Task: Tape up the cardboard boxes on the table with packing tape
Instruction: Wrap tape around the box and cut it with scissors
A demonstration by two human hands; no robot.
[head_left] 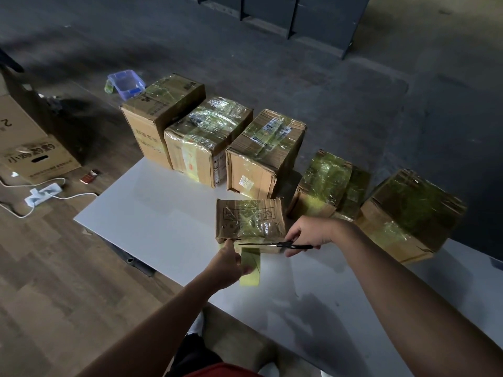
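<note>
The left hand (227,263) was curled round a roll of translucent yellow-green packing tape (251,265), held on edge just above the white rectangular tabletop (163,210), its thumb reaching up to the near left corner of a small, creased brown cardboard box (250,219). The tape's free end ran up from the roll to that box's near face. The right hand (309,235), just beside the box's near right corner, gripped a pair of black-handled scissors (276,244) through the loops. The thin blades pointed left and lay across the stretched tape between roll and box, and whether they had closed on it could not be told. Nothing stood between the hands and the small box, which sat directly ahead of both and already carried glossy bands of tape over its top. Behind it, along the far edge of the table, five larger brown cardboard boxes stood in a row, all wrapped in the same shiny tape: the far-left box (160,115), the second box (206,137), the middle box (264,151), the fourth box (324,183) and the far-right box (408,213), making six boxes on the table. On the floor to the left lay one clear blue plastic tub (126,83), one large printed cardboard carton (30,153), one white power strip (43,194) with cables, and one small red packet (89,176).
</note>
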